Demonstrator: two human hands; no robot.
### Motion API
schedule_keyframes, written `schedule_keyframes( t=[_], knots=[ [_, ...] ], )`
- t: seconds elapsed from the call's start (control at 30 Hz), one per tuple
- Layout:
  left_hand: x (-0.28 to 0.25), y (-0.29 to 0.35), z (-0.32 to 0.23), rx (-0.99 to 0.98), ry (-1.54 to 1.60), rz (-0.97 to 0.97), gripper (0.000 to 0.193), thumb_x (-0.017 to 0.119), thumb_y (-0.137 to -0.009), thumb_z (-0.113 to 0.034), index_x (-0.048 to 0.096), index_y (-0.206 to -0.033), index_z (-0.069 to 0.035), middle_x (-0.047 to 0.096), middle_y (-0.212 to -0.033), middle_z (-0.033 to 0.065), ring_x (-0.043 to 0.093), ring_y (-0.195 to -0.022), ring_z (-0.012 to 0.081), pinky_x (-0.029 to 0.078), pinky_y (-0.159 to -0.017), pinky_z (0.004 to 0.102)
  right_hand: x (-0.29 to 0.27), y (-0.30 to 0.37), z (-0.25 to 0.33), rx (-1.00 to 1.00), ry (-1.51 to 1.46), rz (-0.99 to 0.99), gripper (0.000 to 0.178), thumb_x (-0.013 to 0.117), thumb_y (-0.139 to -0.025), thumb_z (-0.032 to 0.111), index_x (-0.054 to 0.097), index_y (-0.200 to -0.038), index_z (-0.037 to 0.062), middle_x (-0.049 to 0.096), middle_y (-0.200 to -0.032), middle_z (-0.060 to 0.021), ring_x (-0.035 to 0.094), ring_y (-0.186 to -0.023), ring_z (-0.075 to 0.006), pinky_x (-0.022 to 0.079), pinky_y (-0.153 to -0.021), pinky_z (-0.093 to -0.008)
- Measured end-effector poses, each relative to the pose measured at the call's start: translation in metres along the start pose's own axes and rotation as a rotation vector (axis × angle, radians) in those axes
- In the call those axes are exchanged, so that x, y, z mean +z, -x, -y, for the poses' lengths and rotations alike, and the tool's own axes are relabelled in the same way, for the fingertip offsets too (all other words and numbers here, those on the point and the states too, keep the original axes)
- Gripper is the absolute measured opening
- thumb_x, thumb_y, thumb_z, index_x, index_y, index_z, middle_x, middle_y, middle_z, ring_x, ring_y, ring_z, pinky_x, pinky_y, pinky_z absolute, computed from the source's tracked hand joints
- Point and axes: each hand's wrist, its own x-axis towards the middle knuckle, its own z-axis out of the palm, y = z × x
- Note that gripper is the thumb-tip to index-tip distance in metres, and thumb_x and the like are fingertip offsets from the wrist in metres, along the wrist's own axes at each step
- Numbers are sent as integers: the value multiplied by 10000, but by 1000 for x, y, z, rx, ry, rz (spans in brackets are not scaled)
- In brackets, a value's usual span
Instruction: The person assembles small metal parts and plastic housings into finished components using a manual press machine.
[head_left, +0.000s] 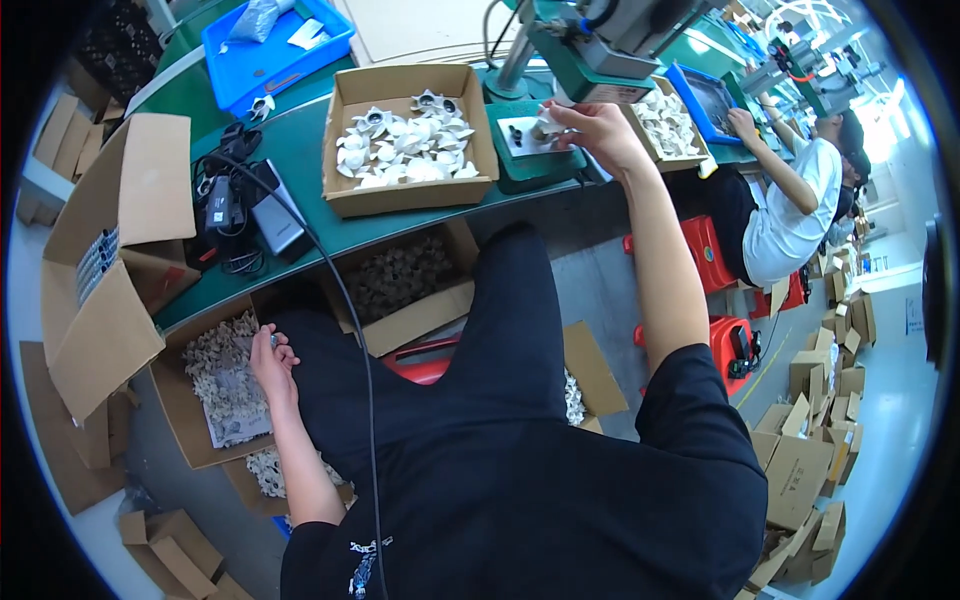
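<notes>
On the green worktop (350, 232), a shallow brown cardboard box (410, 200) holds white plastic pieces. Left of this box lie a black power adapter (220, 205) and a silver-grey case (280, 222); behind-left sits a blue plastic tray (283, 92). Right of the box stands a green metal press (540, 177), its head overhanging the right hand (590, 128). A black cable (362, 350) crosses before the box.

The right arm reaches forward, wrist bent leftward, its grip pinching a small whitish part (545, 122) over the press's white plate (518, 138), right of the box. The left hand (274, 362) hangs below-left of the box, fingers curled; whether its grip holds anything I cannot tell. Fingers hide the part's long axis and direction.
</notes>
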Motion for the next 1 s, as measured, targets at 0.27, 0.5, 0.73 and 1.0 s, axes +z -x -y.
schedule_keyframes(
  t=[0.27,0.5,0.73,1.0],
  knots=[
    [-5,-7,-1,28,22,7,262,536,-982,-307,579,-1070,-64,572,-775,-4,510,-535,32,396,-435,170,15,0,14,-16,191,-36,280,641,-912,160,661,-1011,-101,677,-1011,-99,597,-720,-144,511,-619,-292],
    [13,-4,-2,21,-55,9,264,555,-969,-306,585,-1060,-59,573,-770,6,515,-512,40,407,-412,177,-47,-44,-71,-171,-36,-322,198,526,-905,85,631,-839,-70,641,-897,-109,572,-659,-157,470,-635,-274],
    [12,-2,-2,15,-58,-34,256,548,-974,-300,578,-1075,-66,574,-772,-3,508,-517,35,395,-414,167,-19,-33,-71,-447,33,-296,153,574,-880,94,639,-890,-44,631,-790,-65,580,-719,-126,455,-638,-275],
    [5,5,4,85,-130,-50,260,543,-976,-301,581,-1077,-64,577,-766,-3,505,-515,32,395,-419,166,39,7,-46,-747,245,-534,188,706,-764,53,651,-932,-11,647,-825,-90,619,-803,-182,493,-715,-279]
  ],
)
